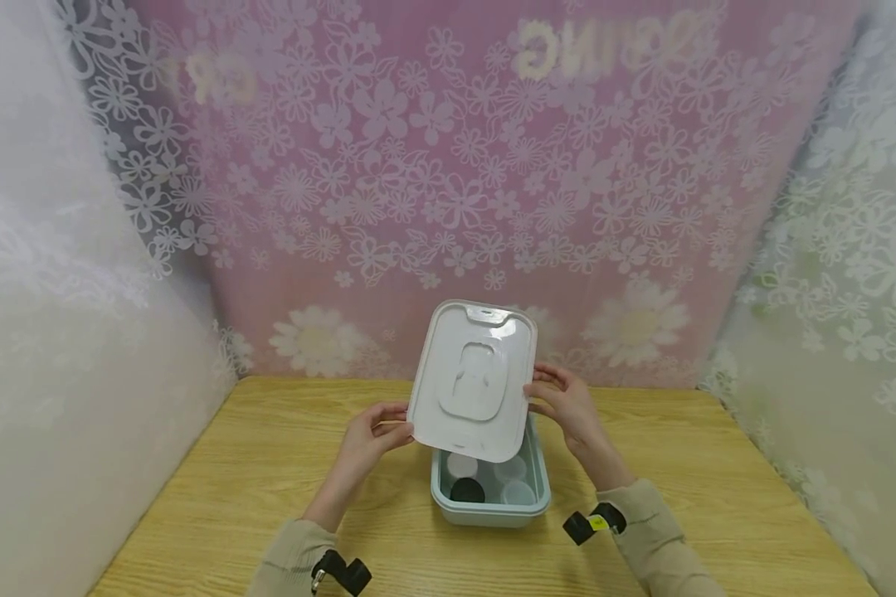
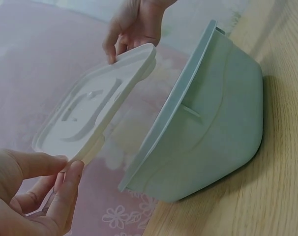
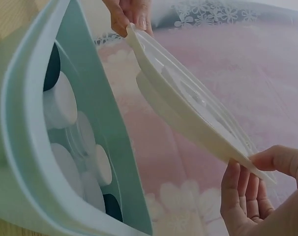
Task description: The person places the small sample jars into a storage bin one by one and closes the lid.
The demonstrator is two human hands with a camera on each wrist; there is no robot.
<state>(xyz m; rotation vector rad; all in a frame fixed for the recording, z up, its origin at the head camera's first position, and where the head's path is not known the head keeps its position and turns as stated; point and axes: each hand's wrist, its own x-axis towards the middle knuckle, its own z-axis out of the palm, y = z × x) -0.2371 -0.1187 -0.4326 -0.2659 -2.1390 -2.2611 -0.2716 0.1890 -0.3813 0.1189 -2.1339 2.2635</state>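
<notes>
A white rectangular lid (image 1: 474, 381) is held tilted above a pale green plastic box (image 1: 490, 518). My left hand (image 1: 374, 435) pinches the lid's left edge between thumb and fingers. On the opposite edge, my right hand (image 1: 567, 408) grips it the same way. The left wrist view shows a gap between the lid (image 2: 90, 103) and the rim of the box (image 2: 203, 108). Inside the box lie several round-topped containers, among them a black-topped one (image 1: 467, 490), a white one (image 3: 63, 98) and clear ones (image 1: 518, 493). The lid hides the far part of the box in the head view.
The box stands on a wood-grain table (image 1: 269, 464). Behind it hangs a pink flowered curtain (image 1: 455, 191). Pale sheets close in the left side (image 1: 82, 290) and the right side (image 1: 829, 332).
</notes>
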